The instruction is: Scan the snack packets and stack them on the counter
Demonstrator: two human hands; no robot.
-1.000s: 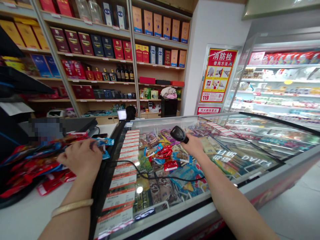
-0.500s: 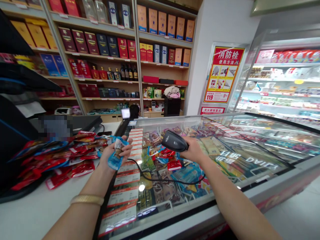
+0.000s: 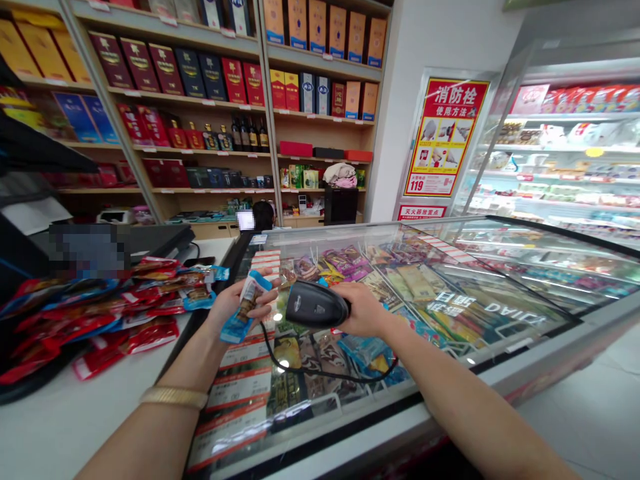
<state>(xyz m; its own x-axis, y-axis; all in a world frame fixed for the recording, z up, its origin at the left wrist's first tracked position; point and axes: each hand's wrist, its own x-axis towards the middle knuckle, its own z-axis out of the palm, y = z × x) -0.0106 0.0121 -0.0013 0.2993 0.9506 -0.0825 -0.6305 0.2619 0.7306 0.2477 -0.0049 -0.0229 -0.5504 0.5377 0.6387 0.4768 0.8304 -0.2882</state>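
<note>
My left hand (image 3: pixel 231 308), with a gold bracelet at the wrist, holds a small blue snack packet (image 3: pixel 247 308) with brown food showing through a clear window. Wrapped around the handle of a black barcode scanner (image 3: pixel 315 304) is my right hand (image 3: pixel 364 309). The scanner's head points left at the packet, a short gap away. Its black cable (image 3: pixel 320 373) loops over the glass lid below. Left of my left hand, a pile of red and blue snack packets (image 3: pixel 145 303) lies on the white counter (image 3: pixel 120 413).
A chest freezer (image 3: pixel 425 393) with a glass lid holds frozen goods and spans the middle and right. Dark checkout equipment (image 3: pixel 30 233) stands at the left. Behind are shelves of boxes (image 3: pixel 190 150), a person's head (image 3: pixel 263 215) and a lit refrigerated display (image 3: pixel 575 153).
My right hand has brought the scanner left, closer to the packet. My left hand has shifted slightly right with the packet. The camera view has tilted down a little.
</note>
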